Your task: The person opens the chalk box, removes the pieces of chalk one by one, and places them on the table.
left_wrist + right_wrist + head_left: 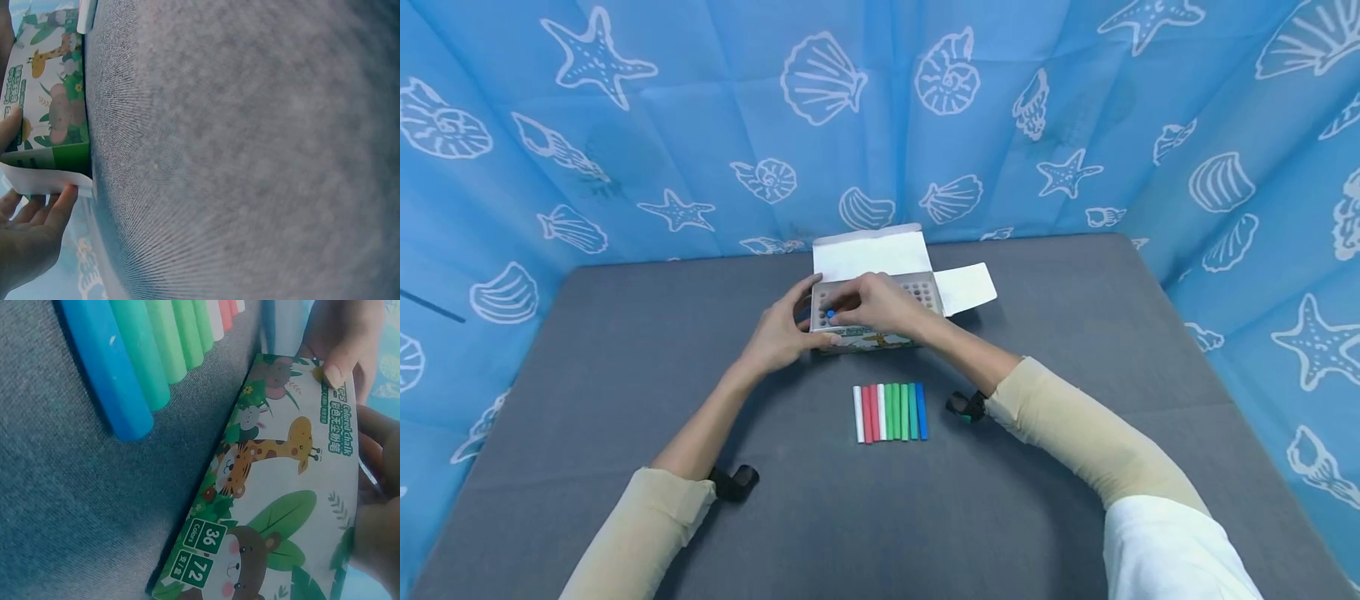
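Note:
An open box of colored chalk stands toward the back of the table, animal drawings on its front. My left hand holds its left end, thumb on the printed front. In the left wrist view the other fingers lie against a white side flap. Over the box's left half, my right hand pinches a blue chalk stick with thumb and forefinger. The stick's lower part is hidden. Inside the box, chalk ends show in a holed insert, partly covered by the right hand.
In front of the box lies a row of several chalk sticks, white, red, green and blue. The box's lid stands up at the back, and another flap sticks out right. A blue shell-print curtain hangs behind the grey table.

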A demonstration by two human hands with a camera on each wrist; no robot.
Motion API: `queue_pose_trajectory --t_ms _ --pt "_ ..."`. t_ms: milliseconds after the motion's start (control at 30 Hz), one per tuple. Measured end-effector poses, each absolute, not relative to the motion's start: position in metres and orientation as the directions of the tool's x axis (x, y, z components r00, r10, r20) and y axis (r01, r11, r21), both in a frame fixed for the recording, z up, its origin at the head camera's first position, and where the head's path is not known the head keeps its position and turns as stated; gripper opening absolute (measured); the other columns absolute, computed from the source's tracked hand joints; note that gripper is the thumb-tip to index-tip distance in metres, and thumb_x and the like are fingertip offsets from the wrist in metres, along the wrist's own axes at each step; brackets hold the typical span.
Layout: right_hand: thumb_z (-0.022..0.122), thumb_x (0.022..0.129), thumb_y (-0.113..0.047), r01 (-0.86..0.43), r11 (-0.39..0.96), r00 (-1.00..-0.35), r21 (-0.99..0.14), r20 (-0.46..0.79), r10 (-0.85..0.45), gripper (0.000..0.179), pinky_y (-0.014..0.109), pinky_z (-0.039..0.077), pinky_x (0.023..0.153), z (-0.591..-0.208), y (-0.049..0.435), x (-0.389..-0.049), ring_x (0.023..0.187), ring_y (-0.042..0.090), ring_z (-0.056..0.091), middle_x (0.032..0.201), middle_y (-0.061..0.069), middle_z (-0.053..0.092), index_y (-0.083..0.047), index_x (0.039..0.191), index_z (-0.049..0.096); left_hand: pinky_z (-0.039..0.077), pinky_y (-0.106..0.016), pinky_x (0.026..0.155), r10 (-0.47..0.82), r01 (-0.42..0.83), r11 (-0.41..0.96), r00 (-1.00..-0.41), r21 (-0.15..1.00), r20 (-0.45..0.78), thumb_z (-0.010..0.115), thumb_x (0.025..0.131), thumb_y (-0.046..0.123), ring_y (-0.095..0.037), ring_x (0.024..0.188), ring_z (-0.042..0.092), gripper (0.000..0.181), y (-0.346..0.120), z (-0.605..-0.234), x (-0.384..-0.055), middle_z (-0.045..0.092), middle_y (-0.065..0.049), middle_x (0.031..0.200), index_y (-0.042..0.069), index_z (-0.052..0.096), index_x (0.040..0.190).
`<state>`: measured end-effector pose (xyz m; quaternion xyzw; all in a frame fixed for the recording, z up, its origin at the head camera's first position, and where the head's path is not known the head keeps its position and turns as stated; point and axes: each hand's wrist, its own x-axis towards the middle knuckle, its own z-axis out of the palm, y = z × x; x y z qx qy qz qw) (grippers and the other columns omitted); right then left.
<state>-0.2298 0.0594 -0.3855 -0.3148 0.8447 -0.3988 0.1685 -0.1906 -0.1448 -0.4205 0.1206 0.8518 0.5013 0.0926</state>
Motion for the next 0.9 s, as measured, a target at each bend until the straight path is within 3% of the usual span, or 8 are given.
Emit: queue_pose_trajectory --t_ms 167,267,567,900 --pt "0.072 0.094 -0.018 -0.421 0.516 -0.760 -0.746 -0.020 -0.649 0.023 0.022 0.053 0.064 -0.3870 0.0593 -0.2298 0.075 0.013 0.068 0.108 0.003 0.075 -0.012 0.116 0.076 0.045 -0.040 0.111 0.293 0.110 0.471 -0.956 0.875 -0.037 0.081 0.085 0.013 -0.026 0.146 0.030 0.093 -0.1448 -0.4191 -0.1899 0.026 -0.007 0.162 0.022 0.025 0.159" --pt "0.071 0.094 -0.021 -0.427 0.528 -0.770 -0.734 -0.011 -0.638 0.020 0.023 0.050 0.059 -0.3882 0.0598 -0.2295 0.070 0.012 0.066 0.104 0.000 0.075 -0.014 0.112 0.077 0.046 -0.040 0.110 0.290 0.109 0.478 -0.956 0.871 -0.039 0.082 0.084 0.014 -0.025 0.146 0.030 0.094 -0.1445 -0.4188 -0.1900 0.026 -0.007 0.162 0.023 0.025 0.159" --pt "0.068 0.097 -0.022 -0.454 0.557 -0.782 -0.695 0.012 -0.623 0.018 0.023 0.057 0.072 -0.3911 0.0590 -0.2268 0.081 0.005 0.066 0.098 -0.002 0.074 -0.012 0.110 0.075 0.046 -0.041 0.110 0.284 0.108 0.486 -0.958 0.867 -0.039 0.084 0.083 0.018 -0.026 0.145 0.033 0.095 -0.1435 -0.4206 -0.1909 0.033 -0.008 0.158 0.021 0.026 0.159" --pt "0.063 0.100 -0.023 -0.474 0.531 -0.783 -0.703 0.061 -0.619 0.014 0.025 0.057 0.072 -0.3934 0.0591 -0.2250 0.087 0.012 0.068 0.098 0.001 0.073 -0.013 0.106 0.069 0.046 -0.042 0.110 0.266 0.097 0.507 -0.963 0.856 -0.048 0.084 0.083 0.019 -0.027 0.144 0.034 0.095 -0.1429 -0.4205 -0.1909 0.033 -0.008 0.158 0.023 0.026 0.158"
